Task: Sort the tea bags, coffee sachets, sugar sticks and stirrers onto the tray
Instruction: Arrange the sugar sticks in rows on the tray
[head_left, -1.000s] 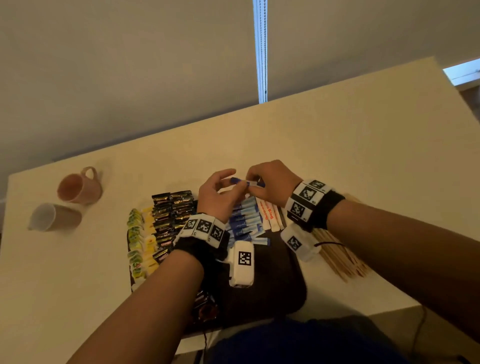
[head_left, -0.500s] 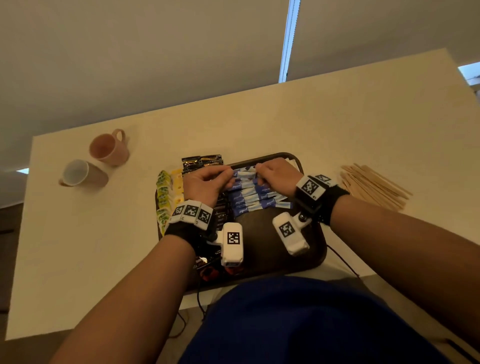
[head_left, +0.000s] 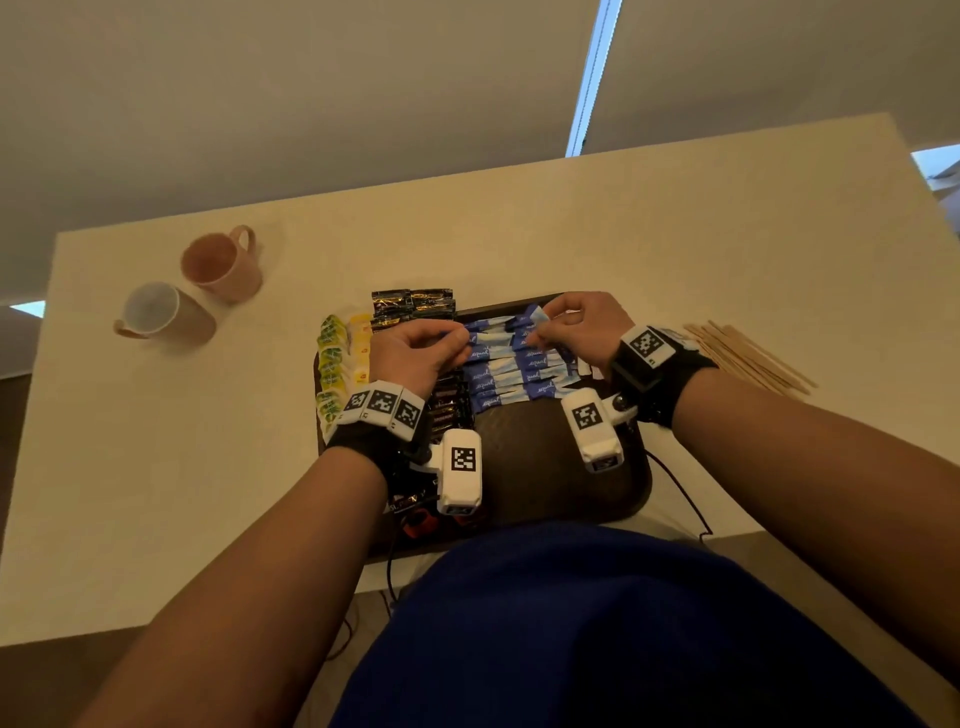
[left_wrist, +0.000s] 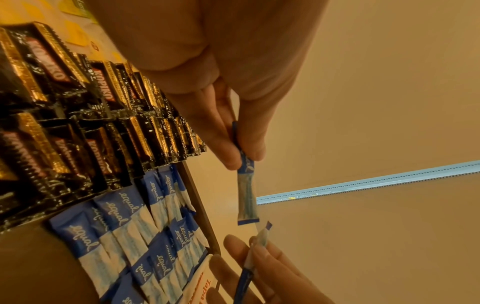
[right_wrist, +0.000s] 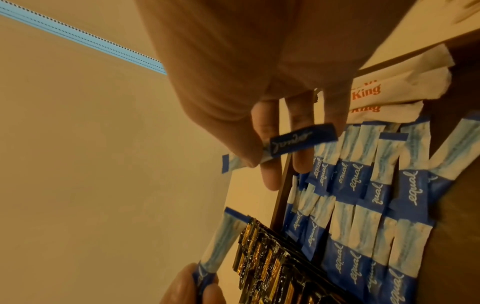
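Over the dark tray (head_left: 545, 467), each hand (left (head_left: 415, 353), right (head_left: 587, 327)) pinches one blue-and-white sugar stick (left_wrist: 246, 189).

Both forearms are bare, each with a black wrist strap (head_left: 655, 378) carrying white blocks printed with black square codes. A white camera pod (head_left: 459, 470) (also coded) hangs at each wrist, thin black cables trailing toward 6 o'clock. Dark blue clothing (head_left: 597, 623) covers the lap.

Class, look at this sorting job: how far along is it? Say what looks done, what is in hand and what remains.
Done: tea bags, coffee sachets and a row of blue sugar sticks lie grouped on the tray.
In hand: the left hand and the right hand each pinch one blue stick above the tray's far edge.
Left: the wooden stirrers lie on the table beside the tray.
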